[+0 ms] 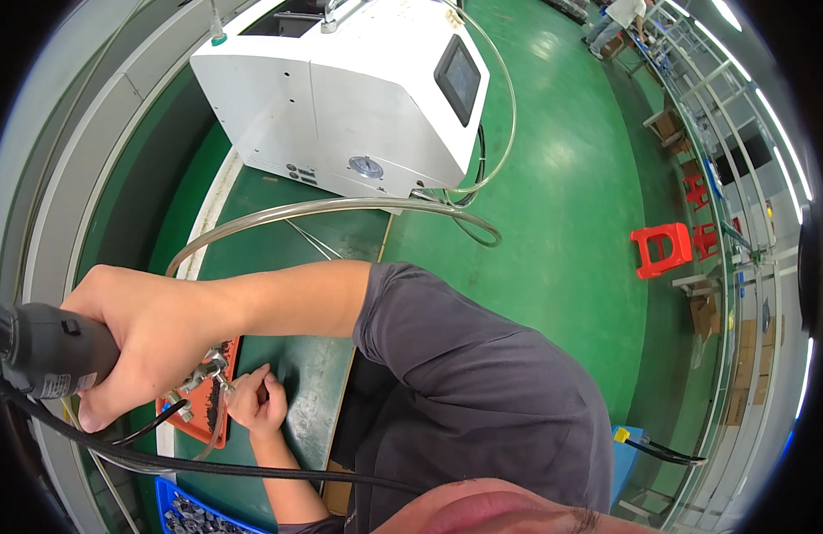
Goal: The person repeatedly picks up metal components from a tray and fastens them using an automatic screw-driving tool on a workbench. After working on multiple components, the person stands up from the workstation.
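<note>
My right hand (149, 343) is wrapped around a grey power screwdriver (46, 351) at the left, arm stretched across from my shoulder. The tool's metal nozzle (208, 367) points down and to the right, over an orange tray (206, 425). My left hand (258, 405) comes up from the lower edge. Its fingers are pinched together just under the nozzle, on a small part that they mostly hide. A black cable (251, 470) and a clear hose (217, 427) hang from the tool.
A white machine (340, 98) with a dark screen (458, 78) stands at the back of the green table (318, 374), clear hoses (340, 207) looping from it. A blue bin (187, 514) of dark small parts sits at the lower left. A red stool (662, 249) stands on the green floor at the right.
</note>
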